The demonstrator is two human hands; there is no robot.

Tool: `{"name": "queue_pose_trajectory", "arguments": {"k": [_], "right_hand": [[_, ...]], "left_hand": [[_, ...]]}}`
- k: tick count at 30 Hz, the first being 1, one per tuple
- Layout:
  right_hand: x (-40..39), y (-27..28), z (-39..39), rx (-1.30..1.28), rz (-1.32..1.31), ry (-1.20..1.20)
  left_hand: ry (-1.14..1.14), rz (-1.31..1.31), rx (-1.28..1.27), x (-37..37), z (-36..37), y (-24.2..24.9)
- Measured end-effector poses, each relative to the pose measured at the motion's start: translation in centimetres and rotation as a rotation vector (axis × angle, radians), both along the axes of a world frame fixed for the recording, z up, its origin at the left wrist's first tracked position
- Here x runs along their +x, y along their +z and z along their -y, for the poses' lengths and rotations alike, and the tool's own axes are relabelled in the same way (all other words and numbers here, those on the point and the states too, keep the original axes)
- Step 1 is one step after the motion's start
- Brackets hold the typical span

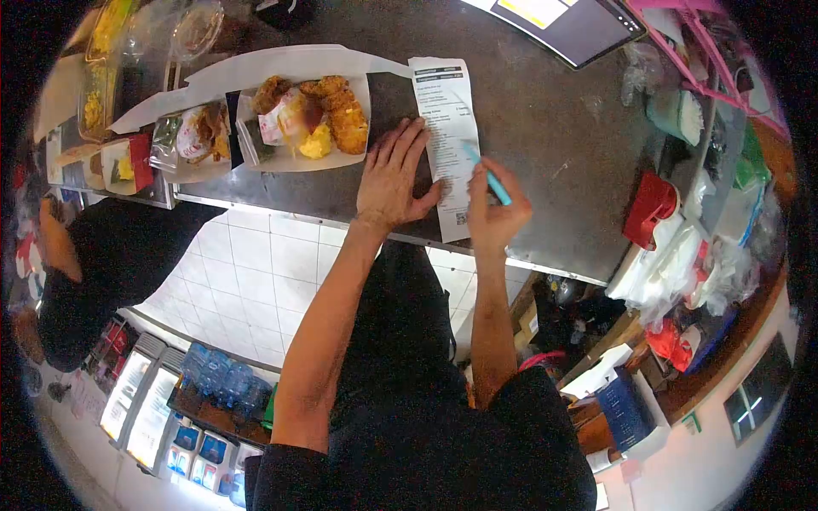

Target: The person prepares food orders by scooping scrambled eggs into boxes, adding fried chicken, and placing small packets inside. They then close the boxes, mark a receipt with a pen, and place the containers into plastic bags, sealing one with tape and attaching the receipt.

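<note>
A long printed receipt lies on the dark counter in front of me. My left hand is spread flat on the counter, with its fingertips and thumb at the receipt's left edge. In my right hand is a light blue pen, its tip over the middle of the receipt. To the left of my left hand stands an open paper food box with breaded fried pieces, a yellow scoop of food and a wrapped item. A second food box sits beside it.
At the top right is a tablet screen, near a pink frame. Plastic bags and a red packet crowd the right edge. Clear containers stand top left. Another person in black is at the left.
</note>
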State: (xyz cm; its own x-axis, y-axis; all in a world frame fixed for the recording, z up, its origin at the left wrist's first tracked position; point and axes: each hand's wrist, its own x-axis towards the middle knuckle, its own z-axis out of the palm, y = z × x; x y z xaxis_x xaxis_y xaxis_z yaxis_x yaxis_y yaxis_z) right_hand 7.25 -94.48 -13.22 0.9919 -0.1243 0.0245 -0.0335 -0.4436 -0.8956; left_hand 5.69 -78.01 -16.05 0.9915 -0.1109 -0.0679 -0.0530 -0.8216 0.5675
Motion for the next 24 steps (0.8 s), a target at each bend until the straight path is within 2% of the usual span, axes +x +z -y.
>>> {"name": "queue_pose_trajectory", "arguments": {"k": [1,2,6,8,9,11,12,14,17,19,21,22,24], "right_hand": [[0.0,-0.3,0.1,0.082,-0.061,-0.11],[0.0,-0.6,-0.1,0.016,0.003,0.0],[0.7,0.2,-1.1,0.038,0.007,0.109],[1.4,-0.1,-1.1,0.095,-0.104,-0.116],[1.3,-0.1,-1.3,0.094,-0.107,-0.117],[1.4,0.5,-1.9,0.001,-0.007,0.149],[1.6,-0.1,-1.7,0.0,-0.005,0.147],[2.3,-1.1,-1.8,0.061,-0.015,-0.063],[2.6,-0.1,-2.2,0.078,-0.033,0.073],[2.7,-0.3,-1.6,0.047,0.047,0.091],[2.5,0.0,0.1,0.18,-0.091,-0.216],[1.9,0.6,0.5,0.325,-0.107,-0.327],[-0.6,1.5,1.6,0.2,-0.182,-0.251]], "left_hand": [[-0.002,-0.007,0.001,-0.3,0.0,0.1],[-0.005,0.006,0.006,-0.1,-0.1,0.1],[0.0,0.033,-0.011,0.0,0.0,-0.3],[0.001,0.035,-0.004,0.0,-0.1,-0.2],[-0.005,0.036,0.001,0.0,0.0,-0.1],[-0.013,0.016,-0.016,0.0,-0.1,0.1],[-0.009,-0.002,-0.026,0.1,-0.2,0.2],[0.009,-0.006,-0.032,0.2,-0.1,0.2],[0.022,-0.005,-0.059,0.0,0.0,0.1],[0.021,0.007,-0.079,0.2,-0.1,-0.2],[-0.018,0.037,-0.003,-0.1,-0.2,-0.5],[-0.012,0.02,-0.01,-0.1,-0.2,-0.5],[-0.027,-0.032,0.009,-0.1,-0.2,0.2]]}}
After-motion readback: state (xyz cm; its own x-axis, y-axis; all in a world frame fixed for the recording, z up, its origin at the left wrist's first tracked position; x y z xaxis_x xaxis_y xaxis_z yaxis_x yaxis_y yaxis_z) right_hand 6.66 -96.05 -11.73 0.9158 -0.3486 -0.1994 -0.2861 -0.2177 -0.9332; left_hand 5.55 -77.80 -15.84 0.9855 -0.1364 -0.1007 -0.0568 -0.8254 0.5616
